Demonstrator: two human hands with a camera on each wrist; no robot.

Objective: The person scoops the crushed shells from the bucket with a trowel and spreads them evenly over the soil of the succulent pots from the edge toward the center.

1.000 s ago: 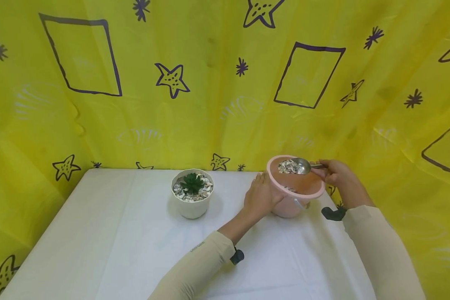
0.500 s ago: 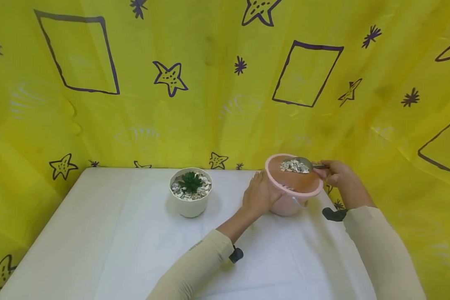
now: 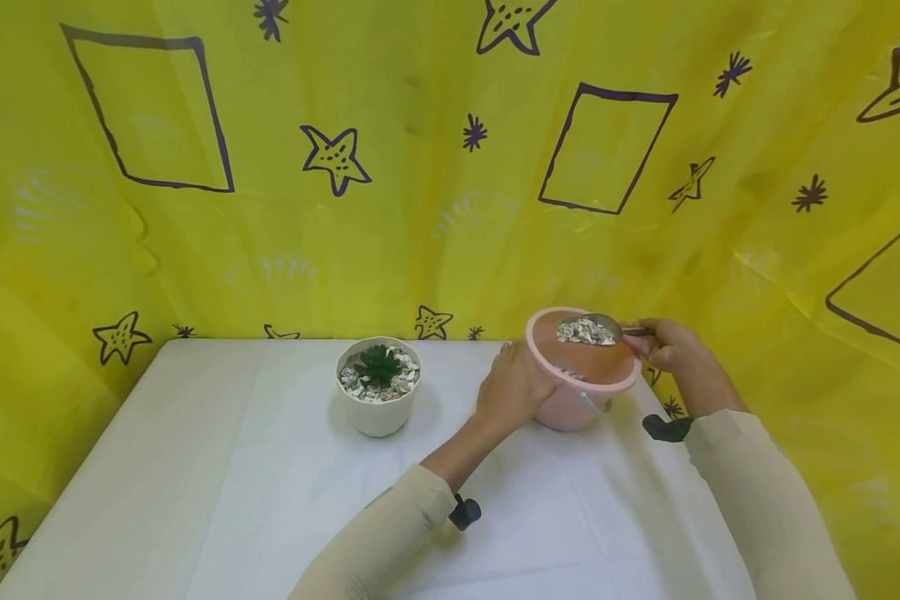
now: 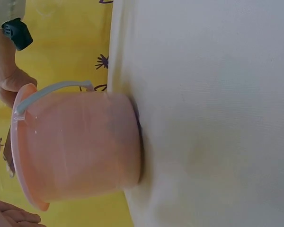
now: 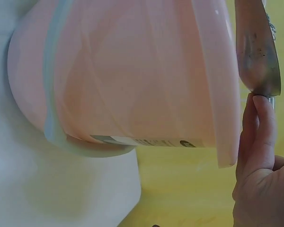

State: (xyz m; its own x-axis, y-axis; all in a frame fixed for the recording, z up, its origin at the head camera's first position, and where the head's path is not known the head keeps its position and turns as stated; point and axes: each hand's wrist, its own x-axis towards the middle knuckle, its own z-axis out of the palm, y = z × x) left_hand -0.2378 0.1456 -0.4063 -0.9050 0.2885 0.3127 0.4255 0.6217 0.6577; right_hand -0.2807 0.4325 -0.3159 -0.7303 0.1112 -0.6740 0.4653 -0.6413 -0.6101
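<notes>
Spoon (image 5: 258,52) is pinched near the bowl by the right hand (image 3: 671,346), thumb and fingers brought together on it. Its metal bowl is held over the mouth of the pink bucket (image 3: 566,410), heaped with whitish stone chips (image 3: 583,332). A few more chips can be seen just inside the near rim. Bucket is stood on the white table (image 3: 195,475), toward its back right; pale blue handle (image 4: 57,88) is lowered at its side. Bucket's left side is touched by the left hand (image 3: 512,387), fingers extended, thumb spread. Hands are kept apart, bucket between. Well left of the bucket, a cream pot (image 3: 378,415) is placed, filled with similar chips around a green plant (image 3: 378,365). Table is backed by a yellow curtain (image 3: 390,233) printed with dark starfish and frames
</notes>
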